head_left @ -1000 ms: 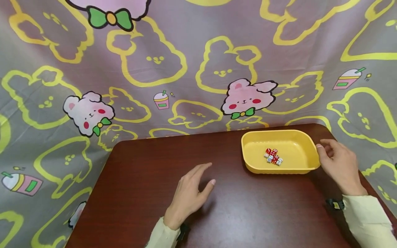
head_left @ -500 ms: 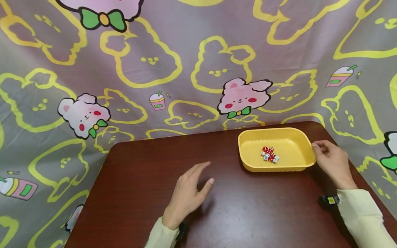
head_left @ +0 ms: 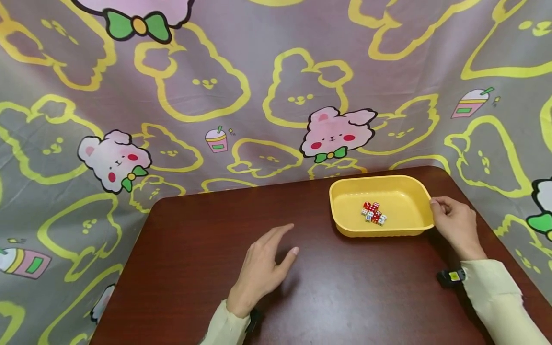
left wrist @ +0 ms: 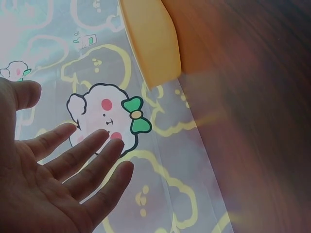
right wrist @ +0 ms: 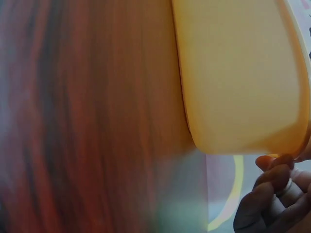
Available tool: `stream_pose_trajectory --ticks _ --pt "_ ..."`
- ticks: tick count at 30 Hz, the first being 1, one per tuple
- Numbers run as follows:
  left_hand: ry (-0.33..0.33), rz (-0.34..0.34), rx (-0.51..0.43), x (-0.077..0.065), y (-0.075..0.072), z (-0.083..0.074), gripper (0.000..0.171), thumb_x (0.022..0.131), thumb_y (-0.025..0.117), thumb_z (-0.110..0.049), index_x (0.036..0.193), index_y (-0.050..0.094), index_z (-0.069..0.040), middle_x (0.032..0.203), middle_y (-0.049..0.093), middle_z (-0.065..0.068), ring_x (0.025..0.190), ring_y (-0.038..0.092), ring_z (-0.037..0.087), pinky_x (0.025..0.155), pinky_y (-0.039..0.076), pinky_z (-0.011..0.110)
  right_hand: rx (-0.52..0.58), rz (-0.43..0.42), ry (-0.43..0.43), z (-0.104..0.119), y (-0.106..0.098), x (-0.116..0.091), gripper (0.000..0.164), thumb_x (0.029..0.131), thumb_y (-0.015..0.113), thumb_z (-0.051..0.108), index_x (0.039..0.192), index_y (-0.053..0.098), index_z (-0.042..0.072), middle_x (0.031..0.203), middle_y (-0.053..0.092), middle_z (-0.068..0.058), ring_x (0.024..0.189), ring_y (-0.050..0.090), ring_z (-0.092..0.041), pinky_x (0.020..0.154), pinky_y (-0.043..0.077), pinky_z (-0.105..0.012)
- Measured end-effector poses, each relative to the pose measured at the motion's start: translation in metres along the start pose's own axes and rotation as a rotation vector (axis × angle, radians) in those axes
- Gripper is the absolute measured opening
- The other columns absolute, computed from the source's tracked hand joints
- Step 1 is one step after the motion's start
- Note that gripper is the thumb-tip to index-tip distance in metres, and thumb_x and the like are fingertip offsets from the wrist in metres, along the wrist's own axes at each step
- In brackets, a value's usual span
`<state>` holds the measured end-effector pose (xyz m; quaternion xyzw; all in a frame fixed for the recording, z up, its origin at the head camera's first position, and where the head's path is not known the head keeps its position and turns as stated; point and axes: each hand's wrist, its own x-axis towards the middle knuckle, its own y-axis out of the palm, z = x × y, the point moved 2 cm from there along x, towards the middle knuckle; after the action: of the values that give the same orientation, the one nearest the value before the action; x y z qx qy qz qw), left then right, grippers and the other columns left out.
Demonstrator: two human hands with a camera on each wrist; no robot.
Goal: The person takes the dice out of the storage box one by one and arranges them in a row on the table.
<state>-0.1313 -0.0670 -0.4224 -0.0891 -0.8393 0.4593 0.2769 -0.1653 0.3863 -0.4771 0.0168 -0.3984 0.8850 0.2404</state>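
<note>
Under the yellow tray (head_left: 377, 233) lies a glossy, dark reddish-brown table (head_left: 194, 263), spreading left and nearer. Behind the tray hangs a grey cartoon-print cloth (head_left: 254, 110). Red and white dice (head_left: 373, 214) cluster inside it. The right hand (head_left: 458, 225) pinches its right end; left of it, the left hand (head_left: 260, 268) is relaxed, holding nothing.

Cartoon-print cloth (head_left: 258, 43) behind brown table (head_left: 194, 249)
</note>
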Motion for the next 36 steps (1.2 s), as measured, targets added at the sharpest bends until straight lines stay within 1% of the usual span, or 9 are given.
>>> stream_pose_trajectory --ticks 4,8,14,22,24,29,31,34,36 --pt "0.003 0.014 -0.012 0.002 0.003 -0.001 0.05 0.092 0.058 -0.042 0.14 0.048 -0.031 0.136 0.057 -0.013 0.125 0.055 0.004 0.098 0.05 0.031 0.035 0.009 0.019 0.001 0.002 0.0 0.045 0.097 0.049 0.037 0.115 0.068 0.0 0.067 0.064 0.008 0.057 0.046 0.002 0.052 0.036 -0.021" --pt "0.019 0.02 -0.009 0.005 0.005 -0.003 0.05 0.093 0.057 -0.043 0.14 0.048 -0.03 0.135 0.057 -0.012 0.124 0.055 0.004 0.098 0.05 0.031 0.052 0.016 0.026 0.001 0.002 0.001 0.046 0.097 0.048 0.038 0.118 0.067 0.0 0.071 0.07 0.002 0.059 0.047 0.006 0.053 0.037 -0.02" --pt "0.052 0.012 -0.01 0.012 0.004 -0.005 0.05 0.093 0.056 -0.044 0.14 0.049 -0.028 0.134 0.059 -0.01 0.122 0.057 0.007 0.097 0.051 0.032 0.061 0.025 0.027 -0.001 0.003 0.002 0.047 0.098 0.048 0.038 0.118 0.066 0.0 0.071 0.069 0.001 0.058 0.048 0.005 0.051 0.038 -0.019" --pt "0.065 0.018 0.005 0.026 0.002 -0.006 0.05 0.094 0.056 -0.044 0.14 0.049 -0.028 0.134 0.059 -0.009 0.121 0.059 0.008 0.097 0.052 0.033 0.065 0.025 0.015 -0.002 0.005 0.001 0.048 0.098 0.046 0.037 0.12 0.065 -0.002 0.086 0.073 -0.019 0.058 0.048 0.007 0.05 0.039 -0.018" --pt "0.063 0.018 0.012 0.032 0.0 -0.008 0.05 0.094 0.055 -0.045 0.14 0.048 -0.028 0.134 0.059 -0.01 0.121 0.059 0.007 0.097 0.051 0.032 0.06 0.015 0.017 -0.002 0.005 0.0 0.048 0.098 0.046 0.037 0.119 0.065 -0.001 0.085 0.073 -0.018 0.058 0.048 0.007 0.051 0.038 -0.018" --pt "0.082 0.024 0.023 0.048 -0.002 -0.016 0.05 0.094 0.052 -0.048 0.141 0.047 -0.031 0.136 0.057 -0.012 0.123 0.056 0.004 0.1 0.049 0.03 0.04 0.002 0.017 -0.004 0.005 0.001 0.045 0.098 0.048 0.039 0.117 0.067 0.003 0.077 0.069 -0.007 0.059 0.046 0.005 0.053 0.037 -0.019" --pt "0.094 0.03 0.017 0.053 -0.001 -0.019 0.05 0.094 0.052 -0.047 0.141 0.046 -0.031 0.137 0.056 -0.012 0.124 0.055 0.003 0.101 0.049 0.03 0.037 0.006 0.013 -0.004 0.005 0.001 0.044 0.098 0.048 0.039 0.116 0.067 0.004 0.083 0.071 -0.01 0.06 0.045 0.01 0.054 0.038 -0.017" --pt "0.105 0.039 0.014 0.058 0.001 -0.024 0.05 0.094 0.052 -0.047 0.141 0.046 -0.032 0.137 0.056 -0.012 0.125 0.055 0.003 0.102 0.048 0.029 0.042 0.019 0.007 -0.005 0.005 0.001 0.045 0.098 0.048 0.04 0.117 0.067 0.003 0.1 0.072 -0.021 0.065 0.042 0.02 0.058 0.038 -0.013" --pt "0.112 0.042 0.009 0.06 0.003 -0.027 0.049 0.094 0.053 -0.047 0.141 0.047 -0.031 0.137 0.056 -0.012 0.125 0.055 0.004 0.102 0.048 0.029 0.05 0.028 0.006 -0.004 0.004 0.001 0.046 0.098 0.047 0.04 0.118 0.066 0.002 0.109 0.07 -0.024 0.068 0.04 0.024 0.059 0.037 -0.009"
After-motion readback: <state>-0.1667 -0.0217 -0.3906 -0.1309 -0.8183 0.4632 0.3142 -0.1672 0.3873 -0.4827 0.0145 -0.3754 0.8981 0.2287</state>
